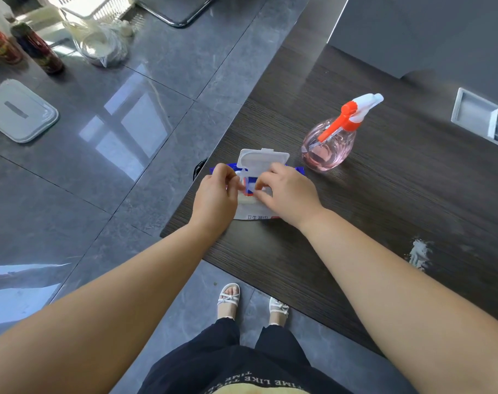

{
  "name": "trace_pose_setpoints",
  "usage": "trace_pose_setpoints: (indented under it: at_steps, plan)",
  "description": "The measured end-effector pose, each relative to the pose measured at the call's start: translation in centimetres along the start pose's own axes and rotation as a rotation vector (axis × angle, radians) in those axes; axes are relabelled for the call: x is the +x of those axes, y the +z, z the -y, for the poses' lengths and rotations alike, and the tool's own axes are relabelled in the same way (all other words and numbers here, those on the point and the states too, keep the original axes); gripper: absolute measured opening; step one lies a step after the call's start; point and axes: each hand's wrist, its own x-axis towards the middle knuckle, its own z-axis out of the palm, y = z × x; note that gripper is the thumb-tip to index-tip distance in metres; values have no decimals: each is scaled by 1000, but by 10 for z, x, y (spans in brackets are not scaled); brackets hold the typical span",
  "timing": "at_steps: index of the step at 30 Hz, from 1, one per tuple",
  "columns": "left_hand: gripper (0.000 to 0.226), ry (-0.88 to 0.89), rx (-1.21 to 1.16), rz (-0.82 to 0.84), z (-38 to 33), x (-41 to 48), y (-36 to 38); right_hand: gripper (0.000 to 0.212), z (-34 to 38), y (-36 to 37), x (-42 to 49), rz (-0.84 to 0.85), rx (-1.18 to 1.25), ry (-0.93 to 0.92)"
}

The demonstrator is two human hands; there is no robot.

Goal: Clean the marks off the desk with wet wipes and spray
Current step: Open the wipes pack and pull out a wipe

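Wipes pack (254, 216) sits on the desk (384, 200) corner, lid (263, 162) flipped up. My left hand (215, 196) and right hand (291, 193) are both curled, fingertips pinching at its opening. Spray bottle (328, 146) upright at pack's 2 o'clock, white mark (419, 253) at 4 o'clock.

The wet wipes pack (253, 215) carries a line of dark Chinese characters along its white near edge; they appear to read 卫生湿巾, though the last ones are blurred. The person's dark garment (213, 365) bears pale capitals, seen upside down, reading "TIME LIKE"; a second line below them is cut off. The label on the dark bottle (37, 49) standing on the floor is too blurred to read.
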Motion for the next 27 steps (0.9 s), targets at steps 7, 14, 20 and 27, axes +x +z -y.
trace_pose_setpoints:
  at_steps: [7,14,20,27]
  plan:
    - [9,-44,-50,-7,-2,-1,-2,22,-4,1,3,44,520,342]
    - [36,37,99,29,2,0,0,20,-2,1,0,50,504,327]
    - [34,30,130,33,6,1,3,22,-3,3,-3,36,88,35]
    - [35,60,127,29,7,2,1,20,0,5,1,4,298,175]
